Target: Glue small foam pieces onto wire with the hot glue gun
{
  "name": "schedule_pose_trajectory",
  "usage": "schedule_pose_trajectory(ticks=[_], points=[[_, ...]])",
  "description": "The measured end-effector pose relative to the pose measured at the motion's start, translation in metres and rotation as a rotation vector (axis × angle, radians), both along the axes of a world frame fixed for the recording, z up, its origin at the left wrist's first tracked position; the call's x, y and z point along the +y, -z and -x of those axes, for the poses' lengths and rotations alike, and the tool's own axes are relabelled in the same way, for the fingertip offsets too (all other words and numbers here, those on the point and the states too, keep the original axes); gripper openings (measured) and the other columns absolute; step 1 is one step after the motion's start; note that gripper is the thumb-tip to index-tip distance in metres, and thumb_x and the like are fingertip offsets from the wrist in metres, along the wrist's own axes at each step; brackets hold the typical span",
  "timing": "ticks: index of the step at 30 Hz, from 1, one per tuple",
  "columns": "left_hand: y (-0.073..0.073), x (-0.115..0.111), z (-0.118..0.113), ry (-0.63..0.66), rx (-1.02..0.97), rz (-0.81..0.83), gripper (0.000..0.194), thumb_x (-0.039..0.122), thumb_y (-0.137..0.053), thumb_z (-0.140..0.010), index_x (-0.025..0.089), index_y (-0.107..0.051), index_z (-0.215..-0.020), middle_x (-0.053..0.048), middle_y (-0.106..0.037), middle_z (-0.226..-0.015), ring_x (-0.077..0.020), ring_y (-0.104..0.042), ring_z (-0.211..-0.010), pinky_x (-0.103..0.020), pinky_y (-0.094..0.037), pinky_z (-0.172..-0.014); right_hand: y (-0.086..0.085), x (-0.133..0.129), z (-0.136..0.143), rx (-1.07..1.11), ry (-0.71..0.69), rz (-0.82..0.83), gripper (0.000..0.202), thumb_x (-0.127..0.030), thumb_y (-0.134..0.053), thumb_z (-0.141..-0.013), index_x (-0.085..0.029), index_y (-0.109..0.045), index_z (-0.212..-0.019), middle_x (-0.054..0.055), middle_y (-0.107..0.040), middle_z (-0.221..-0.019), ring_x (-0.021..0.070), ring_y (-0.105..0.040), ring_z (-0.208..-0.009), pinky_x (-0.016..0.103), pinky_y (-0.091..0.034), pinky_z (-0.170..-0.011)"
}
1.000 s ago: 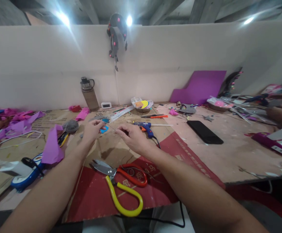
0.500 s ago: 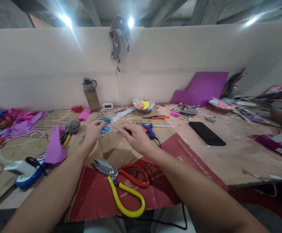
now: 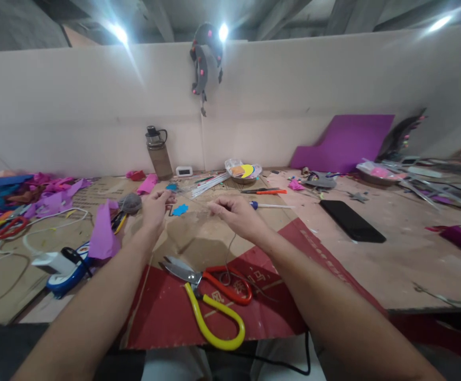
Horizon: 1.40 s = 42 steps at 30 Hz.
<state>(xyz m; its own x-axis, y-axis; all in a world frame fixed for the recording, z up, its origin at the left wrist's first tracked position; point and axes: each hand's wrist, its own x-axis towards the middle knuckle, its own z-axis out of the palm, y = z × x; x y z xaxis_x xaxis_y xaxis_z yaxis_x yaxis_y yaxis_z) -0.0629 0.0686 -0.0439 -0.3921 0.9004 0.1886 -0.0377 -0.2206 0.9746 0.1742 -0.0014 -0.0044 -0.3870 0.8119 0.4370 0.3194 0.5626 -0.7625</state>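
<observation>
Over the tan cardboard sheet (image 3: 199, 241), left hand (image 3: 155, 206) with thumb and fingers drawn together, pinching a thin grey thread (image 3: 230, 243). Across a short gap, right hand (image 3: 238, 214) with thumb and forefinger likewise closed on the same thread. Between the two sets of fingertips, a fine stretch of it, almost too faint to follow; below the right hand, a loose length dropping in a curve and coiling by the red handle of large metal scissors (image 3: 194, 279), one handle red, the other yellow. Under the scissors, red printed cardboard (image 3: 159, 301); blades slightly parted, tips toward the left.

Between the hands, nearer to the left, a flat bright blue flower-shaped cutout (image 3: 180, 210); just beyond the left fingers, another small blue piece (image 3: 172, 187). Out to the left, a round ball of grey yarn (image 3: 130, 203) and a creased purple strip (image 3: 104, 233). Mostly hidden behind the right hand, a blue-ended tool (image 3: 254, 205) with a slender white stick (image 3: 276, 206). Farther back, a shallow bowl (image 3: 244, 181) with a yellow crescent (image 3: 247, 171), beside thin white rods (image 3: 210, 185). Well off to the right, a flat black phone (image 3: 351, 220).
</observation>
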Motion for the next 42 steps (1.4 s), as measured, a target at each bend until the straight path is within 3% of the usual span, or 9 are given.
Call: schedule_pose_trajectory(ticks=[5,7,10,14,17,21,29,33,42], points=[[-0.009,-0.014,-0.019,0.081,0.047,-0.112,0.021,0.035,-0.071,-0.067,0.017,-0.061,-0.071,0.002,-0.059,-0.060,-0.0084,-0.052,-0.052,-0.021,-0.035,-0.049,0.017,0.010,0.002,-0.288,0.086,0.012,0.034,-0.037,-0.048,-0.093,-0.016,-0.064,-0.071,0.005,-0.064,-0.072,0.0145,-0.054,-0.068,0.029,-0.038,-0.067],[-0.013,-0.024,-0.031,0.117,0.088,-0.122,0.020,0.036,-0.070,-0.070,0.017,-0.062,-0.073,0.002,-0.059,-0.061,-0.0093,-0.052,-0.053,-0.022,-0.036,-0.051,0.021,0.010,0.006,-0.196,0.167,-0.011,0.028,-0.038,-0.051,-0.092,-0.014,-0.065,-0.088,0.010,-0.068,-0.092,0.0180,-0.059,-0.085,0.032,-0.041,-0.079],[-0.016,-0.040,-0.049,0.176,0.094,-0.108,0.018,0.034,-0.071,-0.071,0.018,-0.066,-0.075,0.002,-0.058,-0.062,-0.0089,-0.049,-0.055,-0.023,-0.035,-0.053,0.025,0.007,0.013,0.048,0.197,0.080,0.038,-0.042,-0.054,-0.089,-0.014,-0.055,-0.115,0.015,-0.063,-0.117,0.0213,-0.059,-0.107,0.037,-0.042,-0.094],[-0.018,-0.053,-0.066,0.292,-0.050,-0.076,0.017,0.032,-0.073,-0.068,0.018,-0.065,-0.073,0.003,-0.056,-0.065,-0.0072,-0.044,-0.054,-0.022,-0.034,-0.052,0.029,0.006,0.020,0.319,0.119,0.259,0.058,-0.045,-0.066,-0.080,-0.017,-0.044,-0.126,0.014,-0.062,-0.120,0.0200,-0.060,-0.111,0.037,-0.046,-0.096],[-0.020,-0.055,-0.071,0.362,-0.196,-0.002,0.021,0.031,-0.076,-0.064,0.017,-0.063,-0.071,0.003,-0.055,-0.066,-0.0058,-0.044,-0.054,-0.020,-0.033,-0.050,0.031,0.008,0.022,0.400,0.066,0.312,0.052,-0.044,-0.068,-0.077,-0.018,-0.048,-0.117,0.010,-0.065,-0.110,0.0181,-0.062,-0.103,0.035,-0.047,-0.092],[-0.018,-0.055,-0.071,0.432,-0.303,0.071,0.022,0.029,-0.077,-0.063,0.015,-0.062,-0.072,0.002,-0.055,-0.069,-0.0041,-0.044,-0.053,-0.018,-0.033,-0.047,0.032,0.012,0.022,0.452,0.101,0.231,0.032,-0.046,-0.057,-0.084,-0.017,-0.057,-0.099,0.006,-0.065,-0.100,0.0158,-0.060,-0.095,0.032,-0.046,-0.089],[-0.015,-0.060,-0.078,0.425,-0.232,0.028,0.022,0.032,-0.076,-0.063,0.015,-0.062,-0.069,0.003,-0.051,-0.062,-0.0046,-0.042,-0.051,-0.020,-0.032,-0.048,0.032,0.011,0.023,0.497,0.104,0.160,0.024,-0.039,-0.058,-0.083,-0.018,-0.059,-0.094,0.003,-0.065,-0.093,0.0141,-0.058,-0.087,0.028,-0.045,-0.085],[-0.013,-0.063,-0.082,0.438,-0.197,0.029,0.022,0.033,-0.077,-0.064,0.016,-0.064,-0.067,0.004,-0.049,-0.057,-0.0060,-0.041,-0.050,-0.021,-0.031,-0.049,0.033,0.012,0.023,0.477,0.153,0.157,0.021,-0.040,-0.058,-0.081,-0.019,-0.056,-0.080,-0.001,-0.056,-0.075,0.0119,-0.050,-0.071,0.025,-0.042,-0.072],[-0.018,-0.065,-0.079,0.557,-0.157,0.097,0.025,0.037,-0.081,-0.063,0.016,-0.069,-0.069,-0.001,-0.062,-0.068,-0.0076,-0.048,-0.056,-0.023,-0.036,-0.056,0.033,0.020,0.015,0.451,0.175,0.181,0.024,-0.042,-0.057,-0.077,-0.020,-0.048,-0.070,-0.004,-0.043,-0.066,0.0110,-0.040,-0.063,0.026,-0.037,-0.064]])
